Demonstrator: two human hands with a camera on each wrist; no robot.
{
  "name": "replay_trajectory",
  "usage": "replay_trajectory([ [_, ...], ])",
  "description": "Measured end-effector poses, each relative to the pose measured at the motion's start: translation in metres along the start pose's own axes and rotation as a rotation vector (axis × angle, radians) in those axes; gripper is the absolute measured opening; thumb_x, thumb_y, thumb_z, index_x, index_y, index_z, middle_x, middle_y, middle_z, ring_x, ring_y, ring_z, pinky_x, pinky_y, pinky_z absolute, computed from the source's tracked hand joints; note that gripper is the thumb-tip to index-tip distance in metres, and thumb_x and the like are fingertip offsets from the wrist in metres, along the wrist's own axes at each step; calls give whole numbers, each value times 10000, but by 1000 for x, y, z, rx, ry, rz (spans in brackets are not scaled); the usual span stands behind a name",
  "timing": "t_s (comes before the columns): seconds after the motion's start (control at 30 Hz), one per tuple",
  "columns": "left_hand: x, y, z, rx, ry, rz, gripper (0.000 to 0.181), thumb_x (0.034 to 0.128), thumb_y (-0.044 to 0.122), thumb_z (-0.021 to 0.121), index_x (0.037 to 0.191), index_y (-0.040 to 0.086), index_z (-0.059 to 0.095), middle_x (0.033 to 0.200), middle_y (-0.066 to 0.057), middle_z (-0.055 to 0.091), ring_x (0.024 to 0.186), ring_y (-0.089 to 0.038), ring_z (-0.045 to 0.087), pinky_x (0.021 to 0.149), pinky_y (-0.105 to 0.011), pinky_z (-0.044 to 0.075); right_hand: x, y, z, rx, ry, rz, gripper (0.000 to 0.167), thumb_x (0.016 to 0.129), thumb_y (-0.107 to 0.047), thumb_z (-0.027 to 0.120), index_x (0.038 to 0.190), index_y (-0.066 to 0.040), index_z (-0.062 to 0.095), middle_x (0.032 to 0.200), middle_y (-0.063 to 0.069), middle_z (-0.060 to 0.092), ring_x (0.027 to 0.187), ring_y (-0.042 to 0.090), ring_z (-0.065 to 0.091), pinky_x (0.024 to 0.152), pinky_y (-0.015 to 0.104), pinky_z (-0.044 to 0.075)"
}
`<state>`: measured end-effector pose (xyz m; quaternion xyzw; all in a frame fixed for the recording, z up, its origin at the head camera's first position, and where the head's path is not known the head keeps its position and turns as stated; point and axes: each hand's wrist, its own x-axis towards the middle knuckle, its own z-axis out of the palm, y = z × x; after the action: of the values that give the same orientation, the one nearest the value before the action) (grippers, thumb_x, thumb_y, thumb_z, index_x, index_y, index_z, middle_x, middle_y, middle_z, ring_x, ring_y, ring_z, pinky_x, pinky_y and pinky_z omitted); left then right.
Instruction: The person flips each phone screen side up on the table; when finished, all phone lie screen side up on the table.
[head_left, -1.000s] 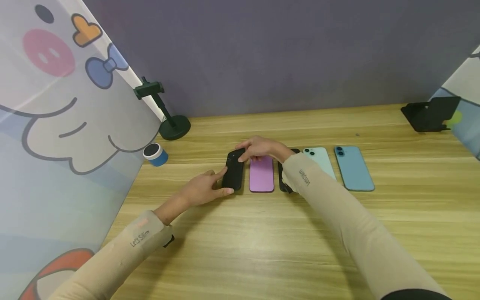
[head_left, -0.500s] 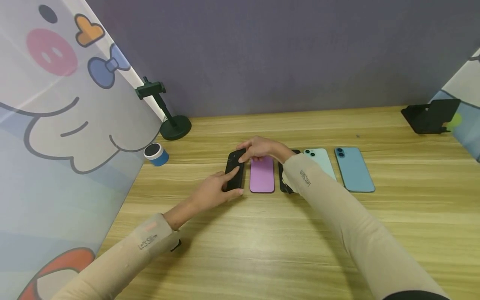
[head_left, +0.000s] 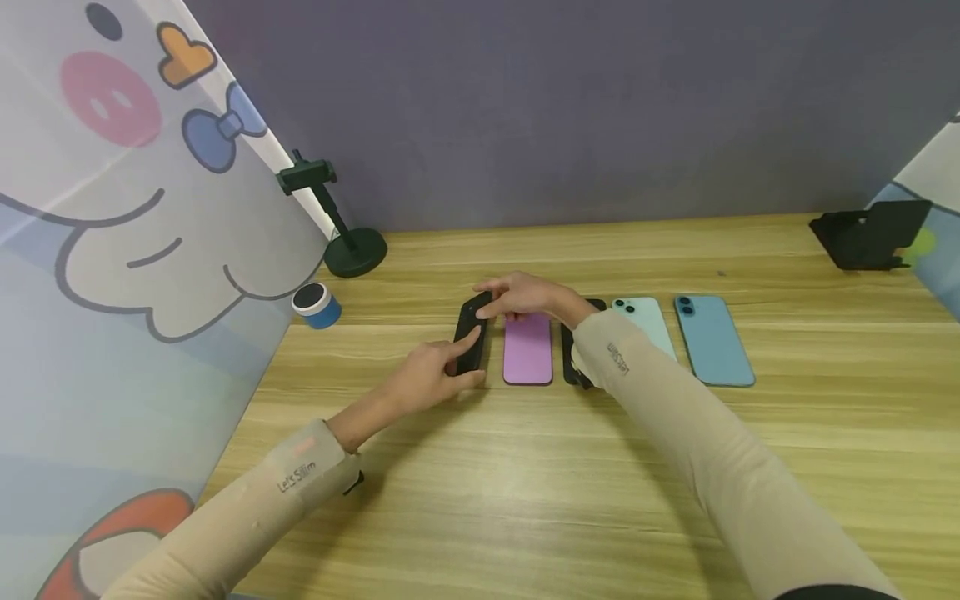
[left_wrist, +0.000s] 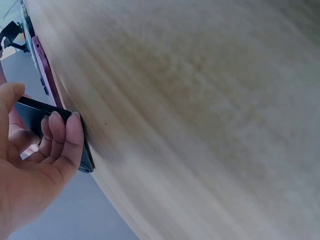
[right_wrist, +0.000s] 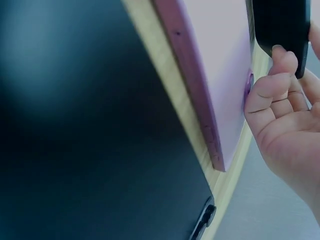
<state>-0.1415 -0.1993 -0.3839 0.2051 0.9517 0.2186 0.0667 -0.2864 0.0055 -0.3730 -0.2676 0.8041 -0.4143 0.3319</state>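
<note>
A black phone (head_left: 467, 327) leans up on one long side at the left end of a row of phones. My left hand (head_left: 423, 375) grips its near end, the fingers curled under it in the left wrist view, where the phone (left_wrist: 34, 116) shows tilted above the tabletop. At the far end, my right hand (head_left: 525, 296) pinches the same phone; its fingertips touch the corner in the right wrist view (right_wrist: 282, 25). Beside it a pink phone (head_left: 528, 354) lies flat, back up, beneath my right hand. My right forearm partly covers another black phone (head_left: 567, 358).
Further right lie a mint phone (head_left: 645, 315) and a blue phone (head_left: 716, 346). A blue jar with a white rim (head_left: 318, 306) and a dark green phone stand (head_left: 355, 252) stand at the left. A black stand (head_left: 873, 233) is at the far right, before the grey back panel (head_left: 570, 117).
My left hand has moved slightly right and closed round the black phone's near end. The phone has gone from lying nearly flat to tilted on its side. My right hand has stayed at its far end.
</note>
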Motion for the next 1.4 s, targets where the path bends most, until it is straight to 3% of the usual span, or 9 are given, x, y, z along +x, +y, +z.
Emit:
replay_trajectory([
  [0.23, -2, 0, -5, -43, 24, 21, 631, 1003, 338, 614, 1555, 168, 359, 599, 43, 502, 473, -44, 391, 464, -217, 372, -7, 6, -4, 85, 13, -19, 785, 965, -431, 648, 1613, -288, 228, 1190, 128, 593, 816, 238, 590, 633, 313, 419],
  [0.37, -4, 0, -10, -20, 53, 44, 593, 1007, 267, 598, 1545, 143, 381, 571, 60, 452, 451, -29, 341, 448, -206, 339, -10, 4, -6, 96, 9, -33, 795, 974, -445, 627, 1619, -307, 184, 1240, 149, 580, 883, 262, 615, 635, 318, 416],
  [0.6, -5, 0, -21, 113, 65, 79, 577, 982, 143, 603, 1522, 56, 418, 620, 47, 494, 490, -33, 386, 466, -201, 346, -11, 0, -6, 153, 10, -54, 795, 990, -391, 622, 1625, -300, 152, 1317, 140, 550, 891, 286, 598, 638, 337, 449],
  [0.73, -6, -2, -28, 128, 39, 65, 589, 993, 107, 573, 1542, 29, 373, 710, -14, 591, 523, -63, 445, 489, -209, 382, -11, 0, -7, 164, 15, -53, 816, 978, -402, 638, 1625, -301, 150, 1337, 108, 548, 911, 291, 602, 649, 341, 457],
  [0.9, -8, -10, -30, 96, 61, 45, 564, 1013, 114, 551, 1541, 27, 375, 758, -49, 634, 539, -80, 462, 505, -215, 393, -13, 1, -6, 164, 15, -43, 829, 964, -425, 653, 1619, -330, 153, 1347, 102, 549, 909, 276, 599, 656, 339, 453],
  [1.0, -9, -16, -30, -18, 65, -19, 553, 1031, 153, 533, 1554, 77, 369, 696, -23, 585, 533, -105, 477, 505, -231, 400, -14, 1, -6, 158, 14, -44, 825, 964, -427, 652, 1618, -334, 156, 1338, 80, 556, 909, 276, 601, 653, 332, 452],
  [1.13, -9, -26, -28, -249, 94, -118, 530, 1049, 187, 515, 1557, 120, 377, 712, -61, 634, 648, -161, 646, 580, -270, 490, -15, 1, -6, 143, 2, -38, 831, 966, -420, 648, 1620, -324, 146, 1346, 94, 562, 883, 271, 611, 640, 321, 448],
  [1.23, -8, -32, -27, -481, 123, -190, 520, 1053, 174, 506, 1555, 117, 381, 766, -106, 657, 745, -214, 709, 705, -323, 586, -16, 3, -7, 138, -4, -18, 839, 966, -408, 647, 1623, -316, 134, 1350, 120, 551, 870, 257, 616, 640, 317, 458],
  [1.4, -8, -35, -22, -882, 148, -268, 538, 1068, 104, 450, 1580, 59, 291, 820, -76, 594, 745, -157, 667, 838, -377, 603, -17, 3, -8, 114, -3, 20, 830, 974, -410, 626, 1628, -286, 129, 1342, 158, 532, 885, 231, 624, 646, 311, 469],
])
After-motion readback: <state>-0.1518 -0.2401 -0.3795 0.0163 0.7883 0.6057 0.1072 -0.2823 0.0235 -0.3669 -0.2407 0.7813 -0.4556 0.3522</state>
